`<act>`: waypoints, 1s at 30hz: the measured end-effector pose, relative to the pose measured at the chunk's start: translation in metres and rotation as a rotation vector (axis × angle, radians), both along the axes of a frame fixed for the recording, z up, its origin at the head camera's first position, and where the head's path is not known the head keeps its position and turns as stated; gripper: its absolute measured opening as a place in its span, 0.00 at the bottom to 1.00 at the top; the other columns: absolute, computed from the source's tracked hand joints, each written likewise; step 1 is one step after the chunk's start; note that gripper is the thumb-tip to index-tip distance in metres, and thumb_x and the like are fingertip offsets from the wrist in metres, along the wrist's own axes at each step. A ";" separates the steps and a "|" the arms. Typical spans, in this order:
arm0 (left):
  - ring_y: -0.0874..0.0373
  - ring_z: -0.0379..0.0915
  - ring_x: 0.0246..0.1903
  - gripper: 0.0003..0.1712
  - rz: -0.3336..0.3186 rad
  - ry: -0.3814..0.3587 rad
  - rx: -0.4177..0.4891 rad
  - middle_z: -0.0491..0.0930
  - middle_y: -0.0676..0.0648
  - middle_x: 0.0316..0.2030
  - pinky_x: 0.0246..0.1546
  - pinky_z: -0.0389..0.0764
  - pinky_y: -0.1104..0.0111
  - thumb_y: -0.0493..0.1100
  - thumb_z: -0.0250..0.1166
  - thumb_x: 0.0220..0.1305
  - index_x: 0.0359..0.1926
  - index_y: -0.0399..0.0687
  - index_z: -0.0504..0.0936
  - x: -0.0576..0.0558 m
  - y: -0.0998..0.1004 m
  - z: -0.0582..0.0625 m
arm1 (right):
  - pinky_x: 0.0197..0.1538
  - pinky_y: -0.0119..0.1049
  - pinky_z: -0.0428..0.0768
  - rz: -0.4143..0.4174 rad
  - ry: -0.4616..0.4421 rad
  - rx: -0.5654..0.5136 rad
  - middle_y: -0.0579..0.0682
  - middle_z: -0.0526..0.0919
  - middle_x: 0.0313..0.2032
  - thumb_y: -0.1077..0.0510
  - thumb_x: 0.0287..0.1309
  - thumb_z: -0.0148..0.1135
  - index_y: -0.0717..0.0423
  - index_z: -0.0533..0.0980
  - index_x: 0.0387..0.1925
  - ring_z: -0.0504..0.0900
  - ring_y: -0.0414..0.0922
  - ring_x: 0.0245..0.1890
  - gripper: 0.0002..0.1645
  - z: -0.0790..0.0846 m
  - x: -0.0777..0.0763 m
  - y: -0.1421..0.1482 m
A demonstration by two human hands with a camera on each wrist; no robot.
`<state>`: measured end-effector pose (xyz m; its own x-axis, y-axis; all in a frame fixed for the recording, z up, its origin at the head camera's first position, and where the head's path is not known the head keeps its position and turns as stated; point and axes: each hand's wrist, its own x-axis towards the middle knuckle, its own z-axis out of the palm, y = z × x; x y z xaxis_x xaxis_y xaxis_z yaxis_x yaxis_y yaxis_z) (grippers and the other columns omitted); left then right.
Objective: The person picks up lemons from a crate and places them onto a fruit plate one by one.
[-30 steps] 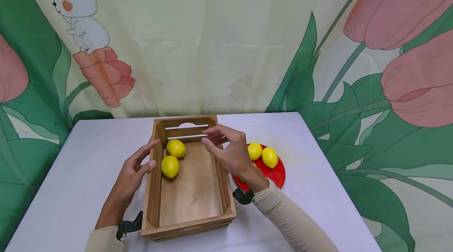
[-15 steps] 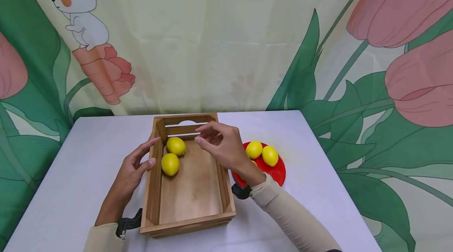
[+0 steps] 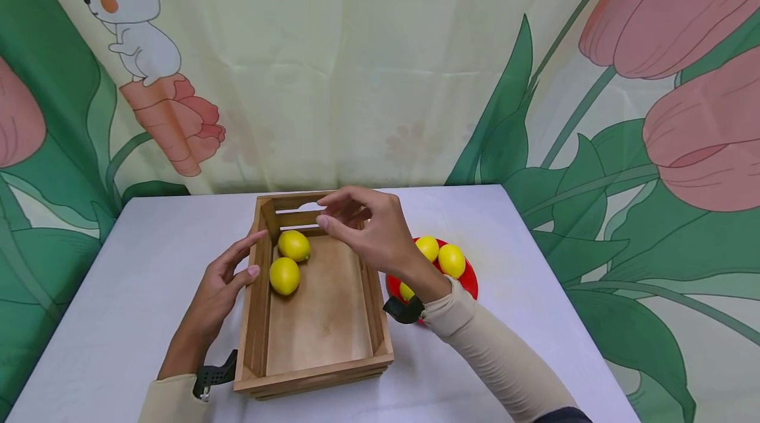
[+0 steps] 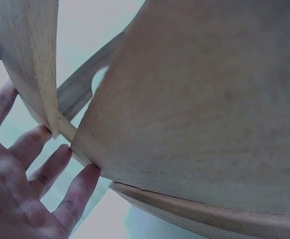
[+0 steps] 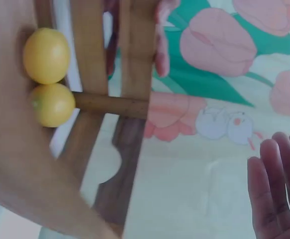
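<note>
Two lemons, one [image 3: 293, 246] behind the other [image 3: 284, 276], lie along the left side inside a wooden crate [image 3: 315, 380]. My left hand [image 3: 221, 288] touches the crate's left wall, fingertips against its slats in the left wrist view. Above the crate's far right corner hovers my right hand [image 3: 374, 228], with loosely bent fingers and nothing visible in it. The right wrist view shows fingers [image 5: 271, 184] of that hand apart from the crate. On a red plate [image 3: 469, 284] right of the crate sit more lemons [image 3: 452, 260], partly hidden by my right wrist.
A white-covered table [image 3: 510, 357] carries the crate and plate. Behind its far edge hangs a curtain [image 3: 368, 80] printed with tulips and a rabbit. The crate's end wall has a handle cutout. Dark bands sit on both wrists.
My right hand has moved left and slightly up over the crate's far end, uncovering more of the plate's near left part. The left hand and both crate lemons stay put.
</note>
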<state>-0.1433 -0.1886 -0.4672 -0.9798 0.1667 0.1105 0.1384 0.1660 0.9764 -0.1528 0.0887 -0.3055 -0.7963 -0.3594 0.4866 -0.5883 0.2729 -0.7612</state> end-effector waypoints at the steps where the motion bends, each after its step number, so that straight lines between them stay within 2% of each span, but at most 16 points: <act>1: 0.50 0.49 0.73 0.30 0.002 -0.004 -0.001 0.58 0.56 0.75 0.69 0.49 0.30 0.44 0.57 0.74 0.73 0.63 0.65 0.000 0.000 0.000 | 0.37 0.40 0.87 0.007 0.001 -0.009 0.50 0.88 0.35 0.61 0.58 0.70 0.56 0.83 0.42 0.84 0.42 0.32 0.10 0.000 -0.002 -0.001; 7: 0.47 0.48 0.74 0.30 -0.005 -0.018 -0.002 0.56 0.56 0.76 0.68 0.49 0.29 0.45 0.56 0.74 0.74 0.64 0.64 -0.002 0.001 0.001 | 0.41 0.34 0.87 0.096 0.022 -0.068 0.45 0.88 0.40 0.55 0.59 0.71 0.50 0.83 0.44 0.86 0.37 0.35 0.11 -0.013 -0.017 -0.011; 12: 0.48 0.47 0.73 0.30 0.000 -0.035 -0.004 0.55 0.56 0.77 0.68 0.51 0.30 0.45 0.56 0.75 0.74 0.65 0.63 0.000 0.002 0.002 | 0.38 0.33 0.87 0.134 0.024 -0.092 0.40 0.88 0.39 0.53 0.59 0.70 0.47 0.83 0.44 0.86 0.36 0.33 0.11 -0.016 -0.025 -0.026; 17: 0.47 0.47 0.73 0.30 0.004 -0.036 -0.008 0.54 0.56 0.77 0.68 0.51 0.29 0.45 0.56 0.75 0.74 0.65 0.63 0.002 0.002 0.000 | 0.36 0.36 0.86 0.133 0.005 -0.089 0.39 0.87 0.35 0.51 0.59 0.70 0.47 0.84 0.43 0.84 0.35 0.30 0.11 -0.017 -0.033 -0.041; 21: 0.47 0.47 0.74 0.30 0.001 -0.040 -0.003 0.54 0.55 0.77 0.68 0.51 0.29 0.45 0.55 0.75 0.74 0.65 0.62 0.002 0.001 -0.001 | 0.36 0.36 0.86 0.143 -0.052 -0.107 0.40 0.87 0.35 0.50 0.60 0.69 0.46 0.83 0.43 0.83 0.37 0.31 0.11 -0.022 -0.041 -0.052; 26: 0.47 0.48 0.73 0.30 0.000 -0.029 -0.004 0.54 0.54 0.77 0.67 0.53 0.29 0.45 0.56 0.75 0.75 0.64 0.62 0.002 0.002 0.000 | 0.37 0.34 0.85 0.144 -0.108 -0.130 0.42 0.87 0.36 0.49 0.61 0.68 0.46 0.83 0.44 0.83 0.40 0.32 0.11 -0.033 -0.053 -0.062; 30: 0.47 0.48 0.73 0.30 -0.004 -0.022 -0.004 0.54 0.54 0.77 0.67 0.54 0.30 0.44 0.55 0.75 0.74 0.64 0.62 0.002 0.001 0.001 | 0.38 0.34 0.84 0.118 -0.130 -0.101 0.43 0.87 0.36 0.48 0.62 0.67 0.46 0.84 0.43 0.82 0.39 0.32 0.11 -0.048 -0.060 -0.070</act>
